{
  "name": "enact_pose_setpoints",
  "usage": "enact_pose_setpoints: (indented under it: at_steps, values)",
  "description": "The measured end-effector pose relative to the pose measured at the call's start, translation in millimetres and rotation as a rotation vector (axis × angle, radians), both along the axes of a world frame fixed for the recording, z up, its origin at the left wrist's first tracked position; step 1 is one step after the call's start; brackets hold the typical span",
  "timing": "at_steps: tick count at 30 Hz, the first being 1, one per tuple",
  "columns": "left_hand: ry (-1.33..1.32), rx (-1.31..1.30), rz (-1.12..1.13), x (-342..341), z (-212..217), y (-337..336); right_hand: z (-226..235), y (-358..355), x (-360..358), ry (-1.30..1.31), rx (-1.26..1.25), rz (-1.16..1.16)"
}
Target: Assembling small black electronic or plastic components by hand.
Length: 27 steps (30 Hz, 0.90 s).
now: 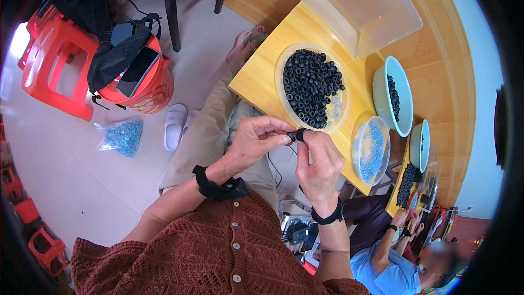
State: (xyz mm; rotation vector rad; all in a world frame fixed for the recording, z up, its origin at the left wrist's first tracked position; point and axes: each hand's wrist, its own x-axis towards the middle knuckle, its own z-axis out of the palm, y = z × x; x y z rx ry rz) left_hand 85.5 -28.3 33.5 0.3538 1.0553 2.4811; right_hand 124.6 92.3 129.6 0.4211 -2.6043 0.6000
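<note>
My left hand (251, 141) pinches a small black ring-shaped part (291, 136) between thumb and fingertips. Meeting it, my right hand (319, 164) has its fingers closed at the same spot, with a black band or ring (301, 134) at its fingertips. Whether that is a second part or a cover on a finger, I cannot tell. Both hands are above my lap, just off the table edge. Beyond them on the table, a shallow round clear tray (281, 84) holds many black rings (311, 84). Beside it a round clear tub (386, 155) contains tiny blue pieces (372, 150).
Pale green bowls (377, 84) with black parts line the right side, near an upright clear plastic bin (360, 11). A co-worker in a blue shirt (387, 273) sits at lower right. Left are a red stool (54, 71), a red bucket (158, 87) and a bag of blue pieces (123, 137).
</note>
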Motion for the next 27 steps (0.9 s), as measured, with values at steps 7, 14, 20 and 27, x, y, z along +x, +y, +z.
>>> enact_pose_setpoints:
  at_steps: [7,14,20,27]
  values:
    - [0.024,-0.027,0.014,0,-3,1,-2,-2,-1,-0.014,-0.01,-0.02]
    - [0.05,-0.091,0.163,5,-6,11,-17,-6,-4,-0.057,0.043,-0.082]
    - [-0.05,-0.244,0.212,8,-10,13,-40,0,-3,-0.136,-0.13,-0.098]
    - [-0.048,-0.321,0.323,12,-16,19,-50,-4,-5,-0.108,-0.055,-0.089]
